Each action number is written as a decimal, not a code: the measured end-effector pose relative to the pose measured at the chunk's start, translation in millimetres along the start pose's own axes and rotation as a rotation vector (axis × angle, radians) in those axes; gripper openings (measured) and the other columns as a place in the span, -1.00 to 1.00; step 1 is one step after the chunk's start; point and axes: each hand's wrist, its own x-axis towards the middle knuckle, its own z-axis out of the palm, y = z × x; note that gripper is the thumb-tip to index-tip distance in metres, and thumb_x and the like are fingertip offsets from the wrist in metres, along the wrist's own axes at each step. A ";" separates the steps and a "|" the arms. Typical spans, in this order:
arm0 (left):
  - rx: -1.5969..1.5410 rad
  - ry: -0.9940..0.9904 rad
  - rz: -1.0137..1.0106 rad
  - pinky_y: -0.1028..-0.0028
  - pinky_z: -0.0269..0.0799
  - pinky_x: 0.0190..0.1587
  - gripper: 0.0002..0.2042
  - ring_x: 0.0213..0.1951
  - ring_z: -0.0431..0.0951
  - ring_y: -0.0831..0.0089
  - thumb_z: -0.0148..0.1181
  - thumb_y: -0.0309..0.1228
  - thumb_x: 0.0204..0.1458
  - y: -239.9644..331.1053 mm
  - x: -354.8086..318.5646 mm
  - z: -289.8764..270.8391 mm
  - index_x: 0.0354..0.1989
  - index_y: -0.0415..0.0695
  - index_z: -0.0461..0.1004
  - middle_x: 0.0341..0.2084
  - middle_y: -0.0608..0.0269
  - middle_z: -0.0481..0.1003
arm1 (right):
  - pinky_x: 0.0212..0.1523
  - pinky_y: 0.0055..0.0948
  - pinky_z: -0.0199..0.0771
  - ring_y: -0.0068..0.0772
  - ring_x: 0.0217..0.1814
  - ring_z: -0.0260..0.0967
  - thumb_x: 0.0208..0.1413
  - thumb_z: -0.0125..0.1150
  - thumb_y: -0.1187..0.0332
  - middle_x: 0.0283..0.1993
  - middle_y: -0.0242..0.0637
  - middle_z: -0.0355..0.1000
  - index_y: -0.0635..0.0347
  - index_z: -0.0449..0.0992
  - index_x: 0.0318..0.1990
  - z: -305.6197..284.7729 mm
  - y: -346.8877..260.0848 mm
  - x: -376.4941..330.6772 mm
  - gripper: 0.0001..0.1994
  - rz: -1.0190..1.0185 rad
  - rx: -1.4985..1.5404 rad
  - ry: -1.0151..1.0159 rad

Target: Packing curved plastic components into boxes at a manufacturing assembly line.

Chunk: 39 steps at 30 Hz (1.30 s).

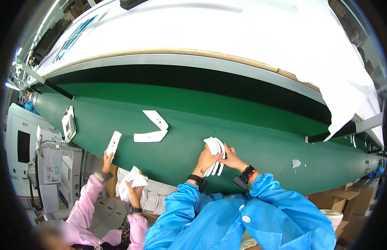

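Several slim, curved white pieces [213, 143], standing on edge side by side like a fanned stack, are gripped between my two hands over the green work surface [260, 146]. My left hand [207, 158] wraps the stack from its left side. From the right, my right hand [232, 159] closes on the same pieces, its fingers near the stack's right edge. The palms hide part of the pieces, and their lower ends show below my hands. Farther left, two flat white pieces with a small dark mark, an upper piece [156, 119] and a lower piece [151, 136], lie touching at an angle.
At left, a co-worker in a pink sleeve [83, 200] holds a white piece [113, 143] and a bundle [136, 179]. Beside them a box holds rows of white pieces [154, 200]. A raised white-covered shelf [193, 31] runs behind. Cardboard boxes [337, 199] stand at right.
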 end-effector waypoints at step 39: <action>0.233 0.069 -0.105 0.24 0.46 -0.18 -0.53 -0.26 0.57 0.00 0.13 -0.41 -0.15 -5.6 105.6 -158.7 0.02 -0.22 0.29 -0.37 -0.11 0.55 | -0.02 -0.12 0.43 0.26 0.07 0.22 -0.11 0.37 0.04 0.07 0.22 0.09 0.50 -0.06 0.26 35.7 -99.6 13.2 -0.04 0.291 -0.055 0.393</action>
